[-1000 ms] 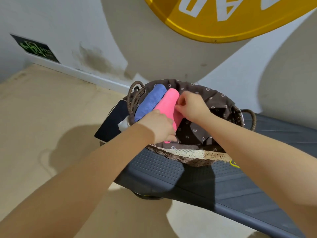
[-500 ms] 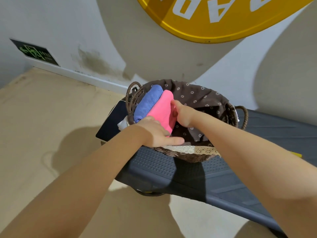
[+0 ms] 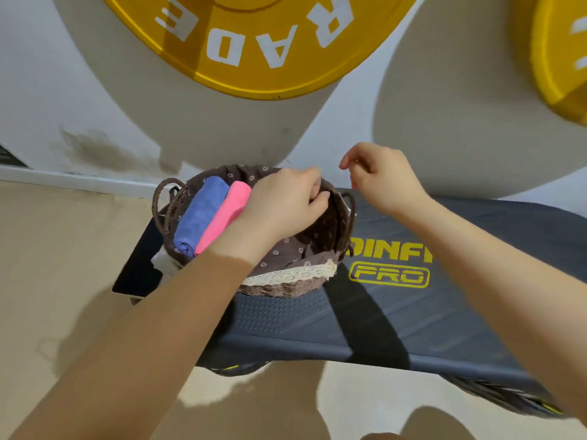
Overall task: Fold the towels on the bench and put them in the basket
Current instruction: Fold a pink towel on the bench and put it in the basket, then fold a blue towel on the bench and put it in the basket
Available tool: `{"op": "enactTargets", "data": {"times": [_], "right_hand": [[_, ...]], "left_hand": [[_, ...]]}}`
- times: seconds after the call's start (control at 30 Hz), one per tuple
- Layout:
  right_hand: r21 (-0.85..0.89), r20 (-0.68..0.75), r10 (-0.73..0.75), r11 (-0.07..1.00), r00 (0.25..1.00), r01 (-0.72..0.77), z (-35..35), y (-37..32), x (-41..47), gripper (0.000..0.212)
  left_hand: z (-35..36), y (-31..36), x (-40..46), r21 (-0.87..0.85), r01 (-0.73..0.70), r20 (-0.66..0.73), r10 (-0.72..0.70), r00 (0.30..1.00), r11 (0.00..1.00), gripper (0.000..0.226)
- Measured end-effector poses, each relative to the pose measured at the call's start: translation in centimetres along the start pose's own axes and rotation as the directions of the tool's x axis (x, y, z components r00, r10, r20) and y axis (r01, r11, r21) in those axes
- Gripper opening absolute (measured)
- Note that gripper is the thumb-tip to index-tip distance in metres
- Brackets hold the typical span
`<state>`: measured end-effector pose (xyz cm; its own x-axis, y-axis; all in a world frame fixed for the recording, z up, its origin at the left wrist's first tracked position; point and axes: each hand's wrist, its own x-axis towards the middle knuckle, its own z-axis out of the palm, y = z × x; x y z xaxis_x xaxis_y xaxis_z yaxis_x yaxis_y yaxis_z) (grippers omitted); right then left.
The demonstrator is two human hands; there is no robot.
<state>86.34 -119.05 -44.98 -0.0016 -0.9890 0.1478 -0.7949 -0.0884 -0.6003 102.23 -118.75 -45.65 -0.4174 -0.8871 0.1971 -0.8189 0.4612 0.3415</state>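
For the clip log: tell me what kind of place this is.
Probably a gym or home workout room. A large yellow weight plate leans on the wall, a second yellow plate stands at right, and the basket sits on a padded exercise bench printed PRO.

— What sort of place is this?

— A gym, or a home workout corner. A large yellow weight plate point(image 3: 254, 42) with white block letters hangs on the white wall point(image 3: 47, 74), and the edge of a second yellow plate point(image 3: 559, 58) shows at the far right.

— Anything else pointing that way?

— A dark padded bench point(image 3: 444, 300) with a textured surface and a yellow "PRO" logo point(image 3: 389, 275) stands below them, the kind used for lifting.

— And the room itself?

— A plain beige floor point(image 3: 63, 265), a white skirting strip point(image 3: 79, 181) and a stained patch low on the wall. A wicker basket point(image 3: 279, 287) on the bench adds a domestic touch.
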Motion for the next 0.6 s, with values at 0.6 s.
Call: {"op": "enactTargets", "data": {"times": [0.6], "right_hand": [[0.222, 0.184, 0.376, 0.884, 0.908, -0.411, -14.4, 25.0, -8.5, 0.018]], "left_hand": [[11.7, 23.3, 8.0, -0.159, 0.033, 0.282, 0.013, 0.959, 0.987, 0.013]]}}
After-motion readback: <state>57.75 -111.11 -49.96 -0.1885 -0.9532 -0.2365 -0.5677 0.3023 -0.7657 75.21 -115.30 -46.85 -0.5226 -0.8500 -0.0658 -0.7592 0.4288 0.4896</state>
